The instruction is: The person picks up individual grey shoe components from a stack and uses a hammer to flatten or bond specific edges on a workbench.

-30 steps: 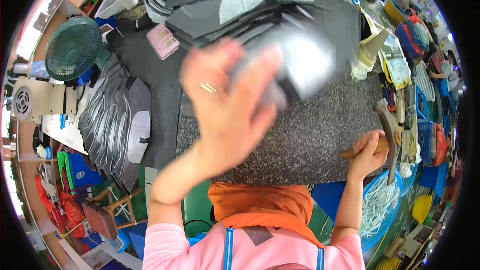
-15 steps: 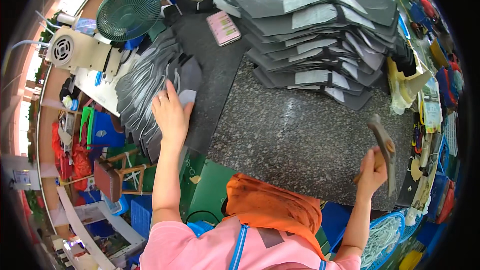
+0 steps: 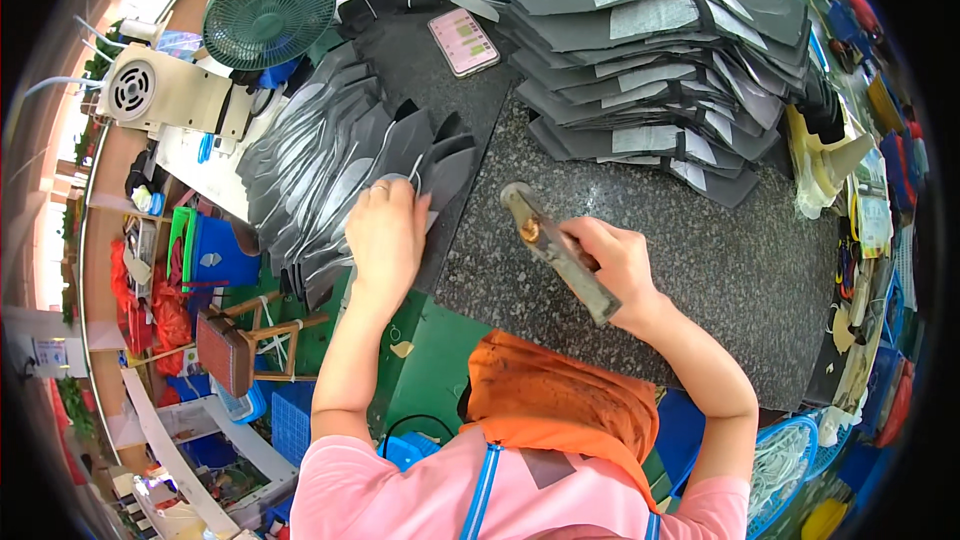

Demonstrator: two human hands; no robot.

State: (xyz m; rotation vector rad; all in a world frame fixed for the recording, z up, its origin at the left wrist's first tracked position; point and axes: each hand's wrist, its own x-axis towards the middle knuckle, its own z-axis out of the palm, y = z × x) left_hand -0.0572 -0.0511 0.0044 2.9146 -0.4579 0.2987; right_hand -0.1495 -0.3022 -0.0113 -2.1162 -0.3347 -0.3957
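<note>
Grey pieces (image 3: 325, 155) w/ pale patches lie fanned in an overlapping pile on the person's L side, partly on a dark mat (image 3: 425, 90) that covers the L part of the surface (image 3: 720, 280). L hand (image 3: 388, 240) is at the pile's near R edge, palm down, fingers bent & touching the top pcs. Can't tell if they pinch one or just rest there; the tips are partly hidden.

R hand (image 3: 618, 265) has its fingers wrapped round the handle of a hammer (image 3: 565, 262), gripping it firmly. Hammer's metal head slants from upper L to lower R, in front of the fist, over the bare speckled part of the surface; can't tell if it touches. Hands are apart, w/ the hammer btwn them, nearer the R.

Far side of the surface, ctr to R: a second stack (image 3: 650, 70) of similar grey pcs, layered, w/ white patches & black strips. Pink flat rectangular item (image 3: 464, 42) lies on the mat, btwn the two piles. Green fan (image 3: 270, 12) stands beyond the L pile, cream machine (image 3: 185, 95) to its L.

R edge of surface: a pale cone (image 3: 848, 158) in clear plastic, near the stack. Below, at lower R, a blue basket (image 3: 812, 445) w/ pale strands inside. Orange cloth (image 3: 560, 385) covers the person's lap, right by the near edge. Stool (image 3: 225, 355) w/ brown seat is at lower L, on green floor (image 3: 432, 340).
</note>
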